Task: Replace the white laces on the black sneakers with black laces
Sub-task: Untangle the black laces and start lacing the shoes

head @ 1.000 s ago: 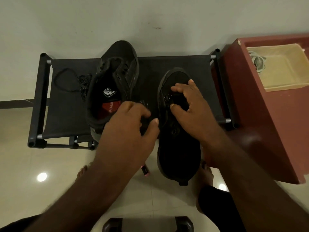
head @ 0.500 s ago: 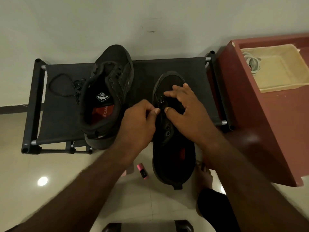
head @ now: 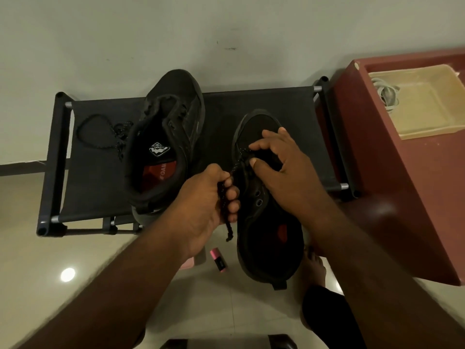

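Note:
Two black sneakers lie on a black fabric rack (head: pixel 224 114). The left sneaker (head: pixel 166 137) has bare eyelets, and a loose black lace (head: pixel 100 132) lies beside it on the rack. The right sneaker (head: pixel 266 222) overhangs the rack's front edge. My left hand (head: pixel 206 210) grips a black lace (head: pixel 227 197) that runs taut from the right sneaker's front eyelets. The lace's tail hangs below my fingers. My right hand (head: pixel 279 162) rests on that sneaker's tongue, thumb and forefinger at the front eyelets.
A maroon cabinet (head: pixel 407 202) stands right of the rack, holding a beige tray (head: pixel 427 112) with coiled white laces (head: pixel 385 94). A small pink object (head: pixel 219 260) lies on the tiled floor below my left hand. My bare foot (head: pixel 313 267) is beside the sneaker's heel.
My left hand has closed on the black lace and drawn it down and left, away from the right sneaker. My right hand stays on the sneaker's front.

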Demonstrator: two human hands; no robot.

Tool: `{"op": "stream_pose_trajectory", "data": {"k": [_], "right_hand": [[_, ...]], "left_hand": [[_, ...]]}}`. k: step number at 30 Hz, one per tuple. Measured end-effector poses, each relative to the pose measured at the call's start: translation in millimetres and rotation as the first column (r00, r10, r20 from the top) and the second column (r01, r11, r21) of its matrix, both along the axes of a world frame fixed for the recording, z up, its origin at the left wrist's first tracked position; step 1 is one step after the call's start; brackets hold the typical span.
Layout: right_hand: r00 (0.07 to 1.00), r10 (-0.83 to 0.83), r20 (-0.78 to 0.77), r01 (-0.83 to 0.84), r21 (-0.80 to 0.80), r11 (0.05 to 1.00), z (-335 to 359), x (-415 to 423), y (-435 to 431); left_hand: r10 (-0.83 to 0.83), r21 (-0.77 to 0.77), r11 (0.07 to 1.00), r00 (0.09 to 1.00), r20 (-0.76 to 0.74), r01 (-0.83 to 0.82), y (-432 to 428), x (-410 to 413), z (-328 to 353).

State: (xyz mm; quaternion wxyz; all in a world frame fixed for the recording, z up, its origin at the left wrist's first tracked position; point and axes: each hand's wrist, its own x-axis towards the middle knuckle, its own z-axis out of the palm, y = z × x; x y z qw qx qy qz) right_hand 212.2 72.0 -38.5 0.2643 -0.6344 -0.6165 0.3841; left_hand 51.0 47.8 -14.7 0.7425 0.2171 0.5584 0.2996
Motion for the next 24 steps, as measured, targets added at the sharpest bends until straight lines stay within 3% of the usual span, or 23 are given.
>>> {"op": "stream_pose_trajectory", "data": {"k": [3,5,12,15,19,22,24], "right_hand": [[1.000,0.000,-0.008,0.000,0.000,1.000,-1.4,0.9,0.2],[1.000,-0.002,-0.018,0.002,0.002,1.000,-2.0,0.9,0.6],[0.999,0.020,-0.028,-0.021,-0.021,1.000,-1.0,1.8,-0.1],[1.000,0.016,-0.022,-0.017,-0.025,1.000,-1.3,1.3,0.8],[1.000,0.012,-0.026,-0.012,-0.037,0.999,-1.3,-0.7,1.5],[1.000,0.013,-0.015,-0.013,-0.033,0.999,-2.6,-0.7,2.0],[1.000,0.010,-0.009,-0.010,-0.033,0.999,-3.0,-1.2,1.8]], "left_hand": [[-0.180,0.108,0.966,0.913,-0.366,0.234,-1.3,-1.3,-5.3],[-0.071,0.272,0.928,0.837,-0.543,0.255,1.3,1.8,-11.5],[0.133,0.457,0.861,0.769,-0.625,0.223,12.7,18.8,-23.1],[0.136,0.486,0.837,0.763,-0.631,0.252,10.7,20.6,-24.0],[0.046,0.402,0.879,0.793,-0.608,0.257,9.2,19.1,-20.4],[0.000,0.248,0.961,0.901,-0.434,0.120,8.4,17.6,-17.6],[-0.016,0.199,0.975,0.922,-0.387,0.100,9.9,15.1,-16.9]]}}
